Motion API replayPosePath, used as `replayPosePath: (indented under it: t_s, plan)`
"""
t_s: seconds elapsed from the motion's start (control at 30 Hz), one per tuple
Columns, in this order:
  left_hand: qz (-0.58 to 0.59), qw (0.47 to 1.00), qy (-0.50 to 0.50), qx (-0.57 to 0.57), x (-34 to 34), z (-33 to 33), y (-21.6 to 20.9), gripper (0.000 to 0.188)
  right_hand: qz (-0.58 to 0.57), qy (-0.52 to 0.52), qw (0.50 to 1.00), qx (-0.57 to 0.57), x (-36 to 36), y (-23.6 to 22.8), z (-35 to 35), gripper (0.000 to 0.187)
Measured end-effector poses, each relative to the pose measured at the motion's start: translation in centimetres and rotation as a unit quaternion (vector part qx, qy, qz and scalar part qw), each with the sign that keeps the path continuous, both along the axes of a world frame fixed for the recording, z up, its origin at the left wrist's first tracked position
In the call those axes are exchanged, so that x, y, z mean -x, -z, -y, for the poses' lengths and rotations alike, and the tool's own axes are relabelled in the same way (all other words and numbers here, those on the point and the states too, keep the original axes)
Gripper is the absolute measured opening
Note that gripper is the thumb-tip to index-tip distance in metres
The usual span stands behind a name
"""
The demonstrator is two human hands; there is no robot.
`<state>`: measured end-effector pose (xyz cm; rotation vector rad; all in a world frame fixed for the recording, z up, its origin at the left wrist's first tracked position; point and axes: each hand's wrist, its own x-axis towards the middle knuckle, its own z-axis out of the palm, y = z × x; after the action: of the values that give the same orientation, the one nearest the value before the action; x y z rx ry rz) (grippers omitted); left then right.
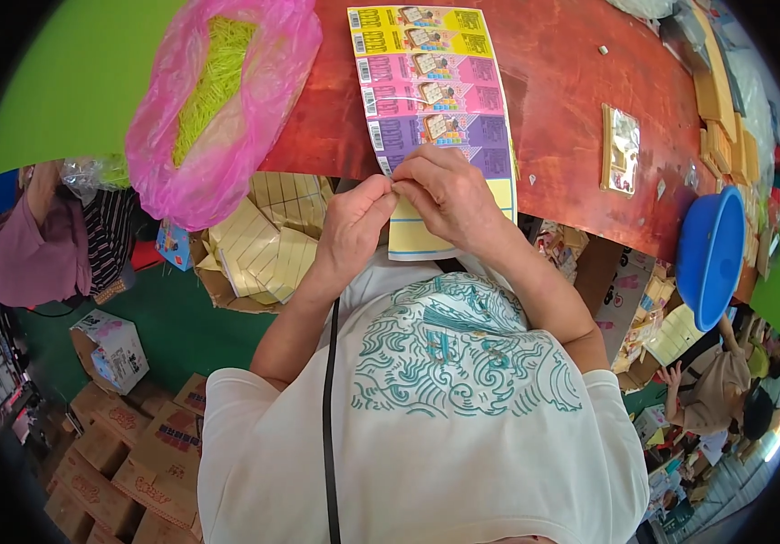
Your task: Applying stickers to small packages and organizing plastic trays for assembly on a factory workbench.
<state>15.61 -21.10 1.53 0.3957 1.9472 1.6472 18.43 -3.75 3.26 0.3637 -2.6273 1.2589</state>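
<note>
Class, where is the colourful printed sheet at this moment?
In the head view, the printed sheet is at upper middle, partly over the red table, right of the pink bag, with the right hand across its lower part.

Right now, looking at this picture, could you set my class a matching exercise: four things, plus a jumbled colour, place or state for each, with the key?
Things:
1. label sheet
2. plastic bag
3. basin
4. left hand

Descriptions:
A. blue, towards the picture's right side
B. fingertips close beside those of the right hand
C. banded yellow, pink and purple
D. pink, with yellow-green strands inside

Pairs: 1-C, 2-D, 3-A, 4-B.
</note>
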Motion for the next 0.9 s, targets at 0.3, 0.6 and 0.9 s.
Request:
replayPosePath:
  t_s: [0.3,0.6,0.9]
  plan:
    - [0.038,0.999,0.019,-0.026,0.1,-0.2,0.7,0.020,0.090,0.011,0.994,0.064,0.1,0.5,-0.6,0.006]
    - [0.071,0.995,0.019,-0.062,0.2,-0.4,0.8,0.020,0.061,-0.040,0.997,0.038,0.5,0.4,-1.4,0.005]
    - [0.065,0.995,0.025,-0.073,0.6,-0.8,0.6,0.020,0.062,-0.055,0.995,0.060,0.9,0.6,-1.9,0.005]
